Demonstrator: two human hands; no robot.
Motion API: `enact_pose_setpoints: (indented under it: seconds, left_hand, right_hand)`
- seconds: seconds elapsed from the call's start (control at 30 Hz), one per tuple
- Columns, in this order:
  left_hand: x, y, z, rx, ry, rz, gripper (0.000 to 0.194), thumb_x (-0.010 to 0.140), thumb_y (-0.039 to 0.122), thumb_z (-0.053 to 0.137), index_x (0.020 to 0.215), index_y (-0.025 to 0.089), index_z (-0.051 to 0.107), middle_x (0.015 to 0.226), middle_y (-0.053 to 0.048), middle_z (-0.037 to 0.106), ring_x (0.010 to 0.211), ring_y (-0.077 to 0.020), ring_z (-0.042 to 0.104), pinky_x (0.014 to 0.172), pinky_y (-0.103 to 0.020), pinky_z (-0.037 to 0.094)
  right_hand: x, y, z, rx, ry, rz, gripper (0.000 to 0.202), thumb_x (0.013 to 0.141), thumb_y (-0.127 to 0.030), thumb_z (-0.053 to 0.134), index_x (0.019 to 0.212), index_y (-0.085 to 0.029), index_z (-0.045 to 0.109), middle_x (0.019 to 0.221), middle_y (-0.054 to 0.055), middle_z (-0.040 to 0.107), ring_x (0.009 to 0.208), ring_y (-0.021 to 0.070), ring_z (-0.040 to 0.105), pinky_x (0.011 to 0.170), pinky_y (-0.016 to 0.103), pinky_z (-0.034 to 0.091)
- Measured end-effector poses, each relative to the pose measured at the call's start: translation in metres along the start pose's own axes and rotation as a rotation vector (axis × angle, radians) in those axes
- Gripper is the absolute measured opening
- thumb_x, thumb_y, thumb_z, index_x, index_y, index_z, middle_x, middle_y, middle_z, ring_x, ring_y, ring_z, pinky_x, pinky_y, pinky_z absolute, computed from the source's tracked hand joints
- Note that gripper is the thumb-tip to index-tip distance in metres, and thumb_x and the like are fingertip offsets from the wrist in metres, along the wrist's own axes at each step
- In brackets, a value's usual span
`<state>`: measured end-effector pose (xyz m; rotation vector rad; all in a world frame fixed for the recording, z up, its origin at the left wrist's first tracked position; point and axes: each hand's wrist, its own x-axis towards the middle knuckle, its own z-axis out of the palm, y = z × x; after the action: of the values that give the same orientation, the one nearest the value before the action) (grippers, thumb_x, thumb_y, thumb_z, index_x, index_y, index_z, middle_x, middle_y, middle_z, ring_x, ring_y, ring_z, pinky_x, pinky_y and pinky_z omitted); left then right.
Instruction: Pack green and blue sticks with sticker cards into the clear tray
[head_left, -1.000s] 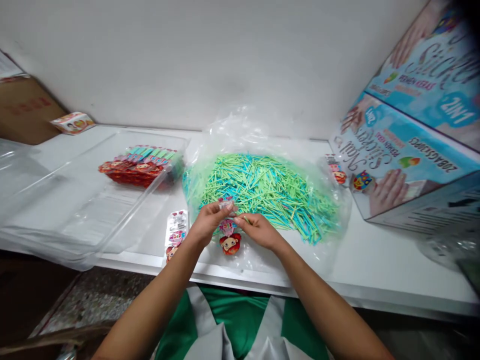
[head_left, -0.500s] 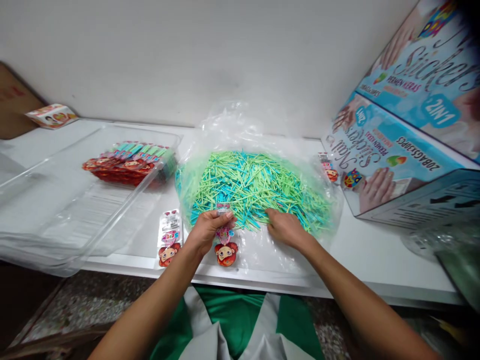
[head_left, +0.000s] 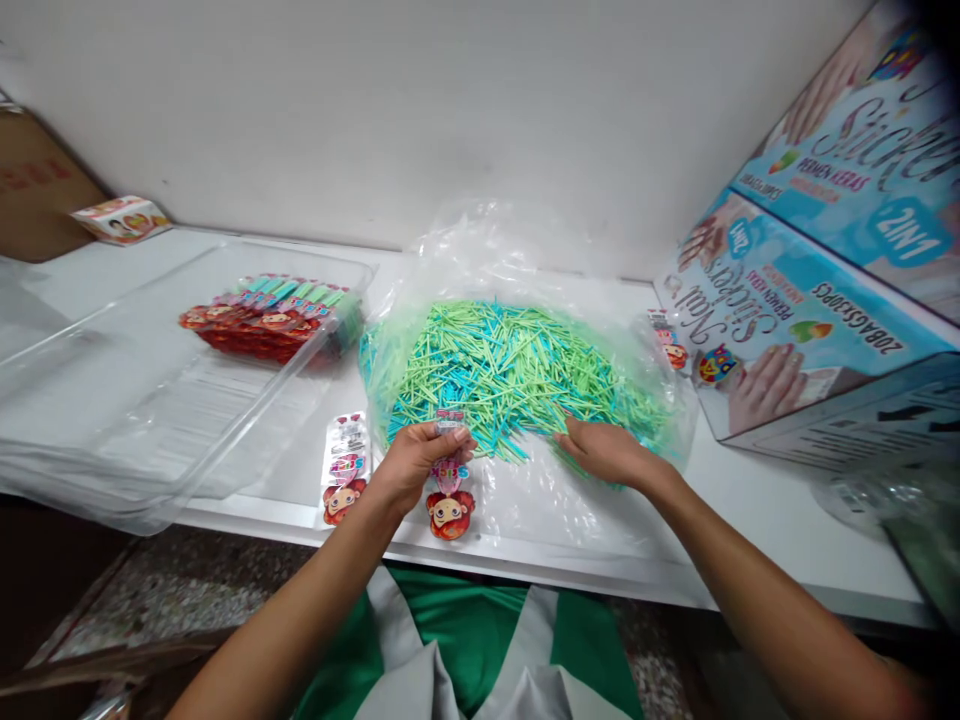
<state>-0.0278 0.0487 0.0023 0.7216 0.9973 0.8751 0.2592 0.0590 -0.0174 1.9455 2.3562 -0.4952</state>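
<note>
My left hand (head_left: 422,460) pinches the upper part of a small printed packet (head_left: 450,508) with a red-haired cartoon face, in front of the pile. Green and blue thin sticks (head_left: 495,365) lie heaped in a clear plastic bag (head_left: 487,240). At the pile's front right edge, my right hand (head_left: 607,452) has its fingers closed among the sticks; what they hold, if anything, is too small to make out. Another packet (head_left: 345,480) lies flat on the table, left of my left hand.
A clear plastic tray (head_left: 172,480) at the left holds stacked filled packets (head_left: 262,325). Large blue printed boxes (head_left: 810,310) stand at the right, with a packet (head_left: 666,340) beside them. A small box (head_left: 124,220) and a brown carton (head_left: 45,190) are at the back left.
My right hand has moved to the right along the front of the pile, and some sticks there have shifted. My left hand still holds the packet. The view has shifted slightly.
</note>
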Motion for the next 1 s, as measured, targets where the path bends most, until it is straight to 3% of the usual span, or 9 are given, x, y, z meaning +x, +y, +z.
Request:
enact_pose_setpoints:
  seconds: [0.13,0.3,0.43,0.67,0.87,1.0]
  left_hand:
    - [0.002,0.001,0.006,0.011,0.008,0.002,0.026,0.060,0.032,0.081,0.072,0.011,0.072,0.070,-0.006,0.071,0.063,-0.0121,0.064,0.066,-0.023,0.050]
    - [0.002,-0.001,0.010,0.020,0.020,0.021,0.026,0.061,0.033,0.080,0.072,0.011,0.072,0.070,-0.005,0.071,0.063,-0.0122,0.064,0.064,-0.022,0.049]
    - [0.001,0.000,0.009,0.018,0.047,0.038,0.025,0.061,0.033,0.080,0.072,0.013,0.072,0.072,-0.005,0.071,0.063,-0.0125,0.063,0.064,-0.023,0.049]
    - [-0.001,0.006,0.013,0.037,0.079,0.056,0.024,0.060,0.033,0.080,0.070,0.013,0.072,0.069,-0.005,0.071,0.060,-0.0127,0.063,0.063,-0.024,0.048]
    - [-0.002,0.005,0.015,0.038,0.071,0.049,0.025,0.059,0.033,0.081,0.070,0.013,0.072,0.070,-0.005,0.071,0.061,-0.0130,0.063,0.061,-0.023,0.048]
    - [-0.004,0.007,0.015,0.049,0.074,0.062,0.024,0.059,0.033,0.081,0.070,0.012,0.072,0.069,-0.005,0.071,0.061,-0.0133,0.063,0.061,-0.023,0.047]
  right_hand:
    - [-0.005,0.001,0.007,0.220,0.160,-0.020,0.031,0.093,-0.044,0.034,0.085,-0.019,0.051,0.080,0.009,0.064,0.070,0.0223,0.061,0.065,0.033,0.043]
    - [-0.011,-0.027,0.031,0.520,0.373,-0.058,0.033,0.098,-0.037,0.015,0.100,-0.020,0.043,0.091,0.007,0.062,0.082,0.0172,0.061,0.077,0.032,0.046]
    - [-0.017,-0.046,0.053,0.821,0.535,-0.086,0.026,0.097,-0.041,0.029,0.101,-0.020,0.045,0.088,0.005,0.060,0.090,0.0172,0.058,0.089,0.034,0.043]
    - [-0.022,-0.045,0.070,0.917,0.502,-0.092,0.022,0.095,-0.037,0.035,0.109,-0.021,0.042,0.086,0.004,0.059,0.085,0.0171,0.058,0.085,0.036,0.044]
    - [-0.027,-0.051,0.075,0.877,0.457,-0.152,0.043,0.095,-0.034,0.036,0.135,-0.020,0.029,0.091,0.004,0.059,0.089,0.0172,0.059,0.088,0.036,0.043]
    - [-0.028,-0.050,0.072,0.844,0.371,-0.111,0.030,0.095,-0.038,0.037,0.115,-0.020,0.050,0.089,0.005,0.063,0.087,0.0182,0.060,0.085,0.035,0.044]
